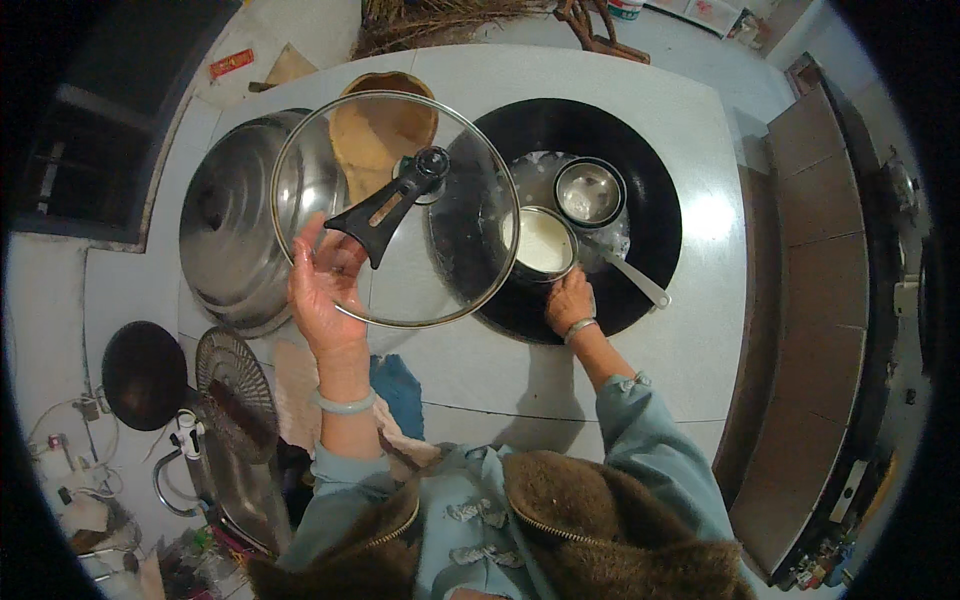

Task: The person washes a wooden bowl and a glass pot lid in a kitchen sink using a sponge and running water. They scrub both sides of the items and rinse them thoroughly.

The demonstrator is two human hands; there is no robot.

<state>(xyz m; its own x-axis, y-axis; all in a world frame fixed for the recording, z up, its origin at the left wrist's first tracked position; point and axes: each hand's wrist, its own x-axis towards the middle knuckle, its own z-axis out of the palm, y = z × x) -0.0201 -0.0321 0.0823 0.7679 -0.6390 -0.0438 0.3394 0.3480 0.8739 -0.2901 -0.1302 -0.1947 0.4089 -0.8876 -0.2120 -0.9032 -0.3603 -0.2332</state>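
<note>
My left hand [326,289] holds a glass pot lid [457,277] with a metal rim and a black handle, up at its lower left side. How the fingers grip is partly hidden. My right hand [571,301] has its fingers on the near rim of a small round container [544,244] of creamy white liquid. That container sits inside a large black wok [652,187] set into the white tiled counter. Behind it in the wok is a shiny metal bowl [589,193]. A light grey utensil handle [637,279] slants toward the wok's right rim; its head is hidden.
Left of the wok lies a large domed metal lid or basin [225,217], with a yellow gourd dipper [375,142] beyond the glass lid. A blue cloth [397,394] lies on the near counter edge. A sink and a faucet [184,435] are at lower left, a tiled ledge [817,292] at right.
</note>
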